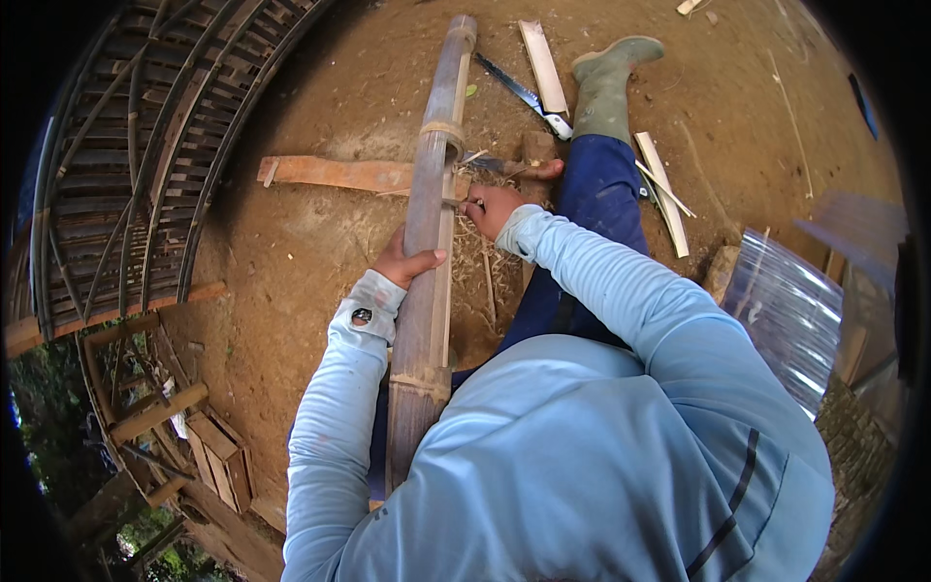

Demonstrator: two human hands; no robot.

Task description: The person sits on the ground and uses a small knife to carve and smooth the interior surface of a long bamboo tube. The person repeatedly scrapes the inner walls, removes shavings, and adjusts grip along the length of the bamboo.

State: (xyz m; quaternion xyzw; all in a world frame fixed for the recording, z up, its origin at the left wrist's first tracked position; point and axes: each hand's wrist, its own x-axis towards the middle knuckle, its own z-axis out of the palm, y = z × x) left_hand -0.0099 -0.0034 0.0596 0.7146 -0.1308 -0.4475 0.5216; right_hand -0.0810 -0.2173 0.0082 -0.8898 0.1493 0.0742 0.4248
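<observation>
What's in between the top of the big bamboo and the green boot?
In the head view, a saw, a flat pale wood strip and a small green bit lie on the ground between the bamboo and the boot.

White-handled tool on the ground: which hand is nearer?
Right. The right hand, beside the bamboo pole, is below and slightly left of the white-handled tool in the picture; the left hand, on the pole, is farther down and left.

No text or number seems legible on anything here.
</observation>
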